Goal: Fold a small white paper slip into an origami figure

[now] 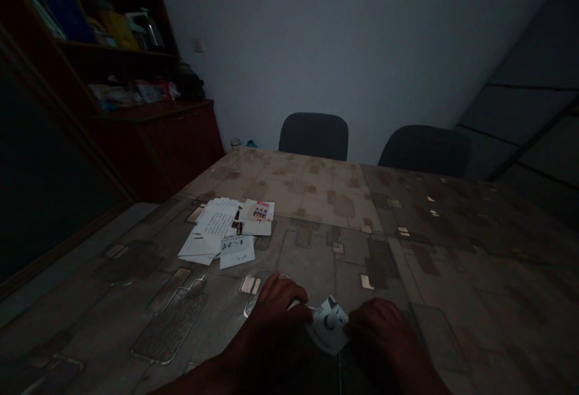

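Observation:
Low in the middle of the head view, a small white printed card (330,327) is held between my two hands, just above the table. It bears a dark round mark and some print. My left hand (281,306) is closed at the card's left side, its fingers curled; something pale shows between thumb and finger. My right hand (377,328) pinches the card's right edge, with most of its fingers in shadow. Further off to the left lies a loose pile of white printed cards (217,226), overlapping one another, one carrying a small coloured picture.
A patterned tablecloth (307,250) covers the wide table. Two dark chairs (313,132) stand at its far side, before a pale wall. A wooden cabinet (172,142) with crowded shelves is at the left. The room is dim.

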Demonstrator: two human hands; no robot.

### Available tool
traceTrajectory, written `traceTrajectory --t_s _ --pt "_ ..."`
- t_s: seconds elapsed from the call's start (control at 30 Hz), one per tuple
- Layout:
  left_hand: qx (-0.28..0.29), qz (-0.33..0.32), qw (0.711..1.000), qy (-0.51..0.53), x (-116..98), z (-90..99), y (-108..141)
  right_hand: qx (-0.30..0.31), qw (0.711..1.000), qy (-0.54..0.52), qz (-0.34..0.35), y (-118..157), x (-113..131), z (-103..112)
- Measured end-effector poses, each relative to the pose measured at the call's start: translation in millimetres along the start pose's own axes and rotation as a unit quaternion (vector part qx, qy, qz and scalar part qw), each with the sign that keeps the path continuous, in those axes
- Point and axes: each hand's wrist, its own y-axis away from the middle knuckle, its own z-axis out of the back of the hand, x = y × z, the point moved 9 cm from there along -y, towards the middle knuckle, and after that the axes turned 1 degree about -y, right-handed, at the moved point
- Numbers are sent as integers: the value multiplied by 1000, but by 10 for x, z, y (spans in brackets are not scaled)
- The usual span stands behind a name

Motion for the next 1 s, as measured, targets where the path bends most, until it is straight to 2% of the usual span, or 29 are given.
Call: traceTrajectory --t_s 0.1,0.17,0.3,0.6,0.87,1.0 --pt "-5 6 1000 -15 -24 -18 5 40 997 -63 -12 10 -10 -2" --pt "-3 8 1000 -21 -42 -30 -19 44 995 -82 -26 -4 -14 34" --pt "8 15 1000 -23 -47 -61 -60 51 991 -103 -63 -39 -28 64" --pt "-10 52 999 -11 -21 -39 -85 73 976 -115 -172 -131 -232 -4" --pt "-24 61 998 -11 -10 -20 -105 74 973 -109 -188 -147 -251 -61" --pt "-22 58 997 -46 -21 -7 -120 63 976 -90 -189 -141 -258 -81"
